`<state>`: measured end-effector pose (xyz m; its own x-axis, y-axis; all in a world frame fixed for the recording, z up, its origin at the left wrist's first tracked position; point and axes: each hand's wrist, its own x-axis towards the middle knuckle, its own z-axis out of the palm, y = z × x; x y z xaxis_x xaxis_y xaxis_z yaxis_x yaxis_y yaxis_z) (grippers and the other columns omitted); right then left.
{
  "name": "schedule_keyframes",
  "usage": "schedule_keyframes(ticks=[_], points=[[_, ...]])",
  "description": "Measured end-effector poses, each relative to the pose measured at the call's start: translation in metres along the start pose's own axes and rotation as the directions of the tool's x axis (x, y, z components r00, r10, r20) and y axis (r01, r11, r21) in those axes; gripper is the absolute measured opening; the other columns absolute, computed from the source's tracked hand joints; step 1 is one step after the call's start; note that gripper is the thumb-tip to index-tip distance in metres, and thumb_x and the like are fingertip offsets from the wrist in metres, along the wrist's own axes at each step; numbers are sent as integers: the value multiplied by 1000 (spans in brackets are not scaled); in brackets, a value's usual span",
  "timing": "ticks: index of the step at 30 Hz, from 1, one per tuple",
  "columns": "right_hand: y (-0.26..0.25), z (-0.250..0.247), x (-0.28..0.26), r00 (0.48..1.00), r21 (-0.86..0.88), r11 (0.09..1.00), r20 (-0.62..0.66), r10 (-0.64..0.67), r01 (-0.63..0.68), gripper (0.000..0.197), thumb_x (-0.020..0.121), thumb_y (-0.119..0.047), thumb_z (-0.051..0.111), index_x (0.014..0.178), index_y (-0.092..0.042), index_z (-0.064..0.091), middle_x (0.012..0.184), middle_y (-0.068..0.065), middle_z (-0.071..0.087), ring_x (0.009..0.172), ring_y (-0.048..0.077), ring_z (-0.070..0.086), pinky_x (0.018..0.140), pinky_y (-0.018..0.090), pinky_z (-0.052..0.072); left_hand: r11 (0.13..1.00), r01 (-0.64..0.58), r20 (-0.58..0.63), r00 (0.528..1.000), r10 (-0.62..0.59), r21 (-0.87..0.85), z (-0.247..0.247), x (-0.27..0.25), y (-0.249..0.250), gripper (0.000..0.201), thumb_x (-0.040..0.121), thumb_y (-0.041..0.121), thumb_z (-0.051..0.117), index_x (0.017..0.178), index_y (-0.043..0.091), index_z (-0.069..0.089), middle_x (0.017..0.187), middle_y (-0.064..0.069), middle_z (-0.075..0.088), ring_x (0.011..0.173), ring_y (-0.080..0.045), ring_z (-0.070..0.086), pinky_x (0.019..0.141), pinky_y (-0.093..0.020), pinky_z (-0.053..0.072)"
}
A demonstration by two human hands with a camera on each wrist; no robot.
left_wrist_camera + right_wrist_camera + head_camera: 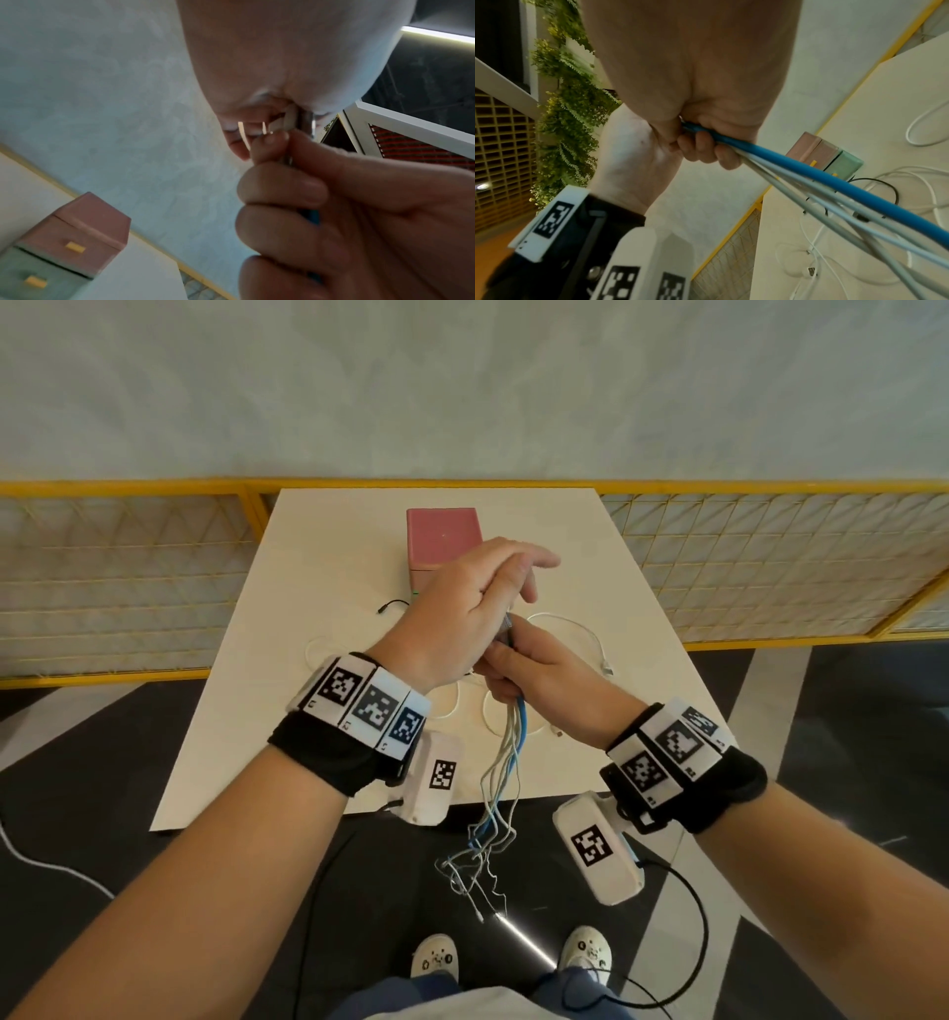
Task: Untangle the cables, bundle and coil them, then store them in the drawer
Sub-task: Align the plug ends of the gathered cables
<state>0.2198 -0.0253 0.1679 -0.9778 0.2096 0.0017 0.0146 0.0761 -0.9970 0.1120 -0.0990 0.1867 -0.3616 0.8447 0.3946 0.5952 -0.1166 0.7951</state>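
Both hands on cable bundle, above table.
Head: right hand (534,670) fisted round cable bundle (506,762); left hand (462,613) at its plug ends. Left wrist: left fingertips (246,121) pinch plugs. Right wrist: drawer unit (826,156) on table (885,101).

Bunch of cables (506,762), one bright blue and the rest pale grey or white, gripped together at the plug ends and dangling in kinked strands past the table edge. More white cables (570,634) plus a thin black one (393,606) lying loose on the tabletop. Small drawer unit (444,536), pink over mint with yellow handles, standing shut behind them.
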Motion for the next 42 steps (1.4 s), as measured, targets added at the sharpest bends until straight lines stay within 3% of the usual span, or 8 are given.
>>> schedule_keyframes(ticks=[5,12,16,19,22,27,32,42], points=[[3,-12,8,996,23,1000,-84,-11,13,14,83,-12,45,94,-10,53,76,2,46,57,9,33,56,23,27,869,182,-45,973,-228,-461,-4,1,-6,98,80,55,66,153,32,4,122,0,64,108,-19,64,91,-34,51],[-8,-23,17,985,69,992,-147,-93,104,16,99,-8,35,89,-8,48,71,0,43,57,8,34,56,22,29,512,236,61,940,-334,-826,-5,4,-22,136,46,64,84,153,37,4,125,-7,66,80,-15,66,69,-29,52],[-16,-22,23,990,-73,993,-109,-95,88,20,95,6,33,85,-5,47,62,3,38,52,11,38,54,28,37,827,333,82,939,-333,-452,1,10,-11,75,63,56,73,115,4,59,89,-14,70,57,-17,64,54,-28,52],[-22,-26,27,997,-196,980,-66,-39,25,23,94,7,34,80,-6,46,60,4,41,51,16,43,54,33,43,895,331,6,939,-345,-300,3,17,-4,55,90,47,60,93,-8,58,68,-18,69,48,-30,66,46,-29,51],[-27,-32,30,997,-287,956,-35,-65,53,13,98,0,36,98,-2,48,68,7,47,59,20,52,60,33,50,926,309,-84,939,-333,-215,2,22,-7,47,99,38,51,84,-6,58,54,-10,63,43,-27,64,43,-28,50],[-34,-37,40,982,-374,908,34,-188,187,10,98,-1,35,101,-4,45,69,4,47,59,21,52,59,34,53,950,265,-183,938,-293,-165,5,29,-9,48,102,37,44,97,-6,67,83,-25,71,50,-27,66,41,-29,51],[-17,-43,38,984,-461,870,120,-131,172,12,101,-13,35,96,-16,45,70,6,48,60,19,47,65,38,53,974,151,-352,914,-203,-169,-5,38,-3,46,105,23,40,63,14,56,67,5,70,71,-21,72,69,-31,58],[96,-72,37,982,-622,783,144,122,-6,5,100,-17,35,96,-15,36,74,-8,50,70,17,62,79,45,53,900,-10,-399,898,-183,-436,-51,48,34,46,104,33,36,60,19,32,52,1,20,39,-12,17,39,-23,16]])
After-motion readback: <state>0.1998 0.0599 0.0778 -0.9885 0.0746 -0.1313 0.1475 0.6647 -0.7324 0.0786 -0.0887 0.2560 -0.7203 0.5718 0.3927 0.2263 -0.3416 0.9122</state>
